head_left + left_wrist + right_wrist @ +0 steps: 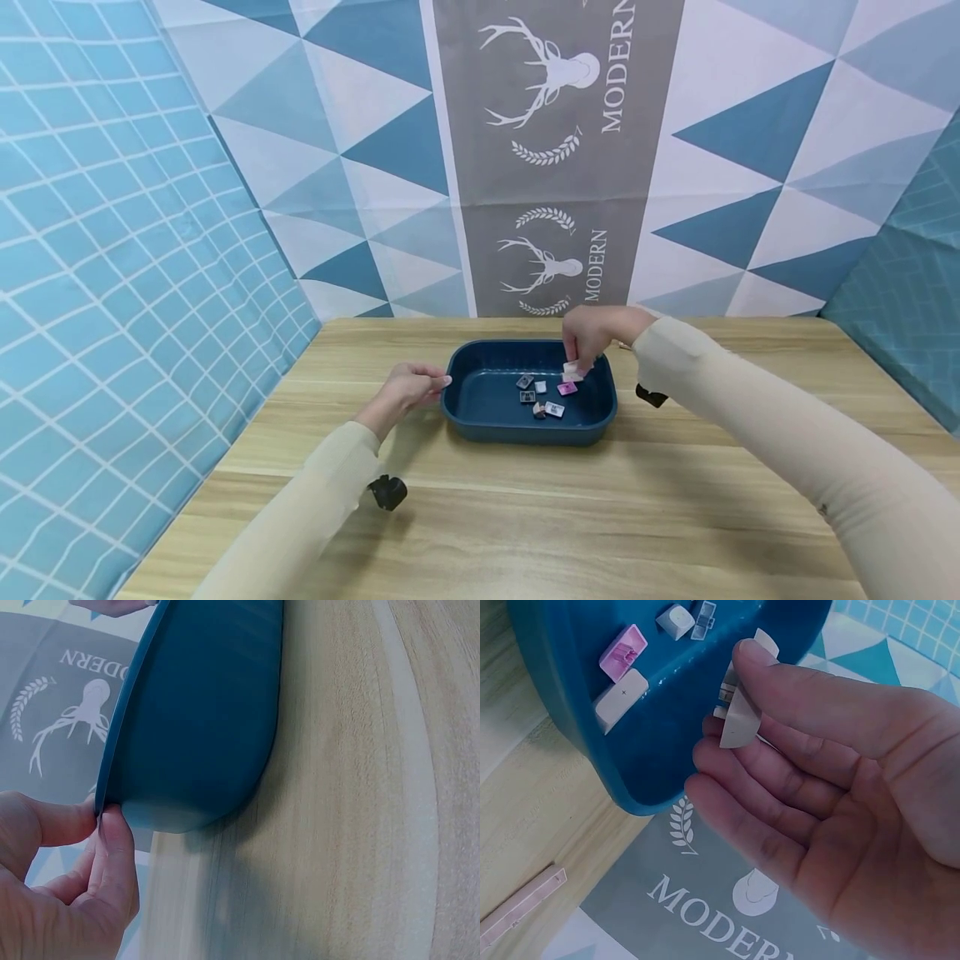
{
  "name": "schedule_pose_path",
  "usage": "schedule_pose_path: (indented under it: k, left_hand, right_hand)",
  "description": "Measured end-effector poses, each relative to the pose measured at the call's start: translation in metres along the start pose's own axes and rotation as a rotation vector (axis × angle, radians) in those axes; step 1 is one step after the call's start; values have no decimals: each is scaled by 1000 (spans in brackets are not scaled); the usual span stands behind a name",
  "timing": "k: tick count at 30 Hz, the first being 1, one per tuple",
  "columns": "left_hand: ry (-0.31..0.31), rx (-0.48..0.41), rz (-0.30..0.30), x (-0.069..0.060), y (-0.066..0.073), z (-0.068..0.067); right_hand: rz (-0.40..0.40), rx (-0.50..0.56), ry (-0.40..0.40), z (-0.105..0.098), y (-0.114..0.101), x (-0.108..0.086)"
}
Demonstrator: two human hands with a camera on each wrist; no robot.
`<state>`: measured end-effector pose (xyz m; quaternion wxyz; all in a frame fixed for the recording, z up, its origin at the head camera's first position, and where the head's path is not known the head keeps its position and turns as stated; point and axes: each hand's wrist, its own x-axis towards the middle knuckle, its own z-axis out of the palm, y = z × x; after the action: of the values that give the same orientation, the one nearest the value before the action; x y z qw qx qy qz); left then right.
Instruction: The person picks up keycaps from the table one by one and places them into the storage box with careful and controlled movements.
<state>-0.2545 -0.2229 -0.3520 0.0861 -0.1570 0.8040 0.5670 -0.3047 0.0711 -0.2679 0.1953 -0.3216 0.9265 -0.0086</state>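
A dark blue basin (487,430) stands on the wooden table. My left hand (408,387) pinches its left rim between thumb and fingers, as the left wrist view shows up close. Over the basin's right end, my right hand (589,332) holds a white keycap (742,718) between thumb and fingers. Below it in the basin lie a pink keycap (623,653) on its side and a white keycap (621,700) with a small mark. Several other keycaps, such as a white one (554,409) and a dark-edged one (528,397), are scattered on the basin floor.
A long pale pink keycap (525,906) lies on the table outside the basin, beyond the right hand. Patterned cloth (547,183) hangs behind the table, and blue checked cloth (112,250) lines the left side. A black wrist device (387,492) sits under the left sleeve.
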Motion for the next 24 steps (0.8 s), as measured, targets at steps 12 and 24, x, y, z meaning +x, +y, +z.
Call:
schedule_pose_path:
  k: [12, 24]
  left_hand:
    - [4, -19, 0, -1, 0, 1]
    - [-10, -16, 11, -2, 1, 1]
  right_hand:
    - [-4, -7, -15, -2, -15, 5]
    - [-15, -13, -20, -2, -29, 12]
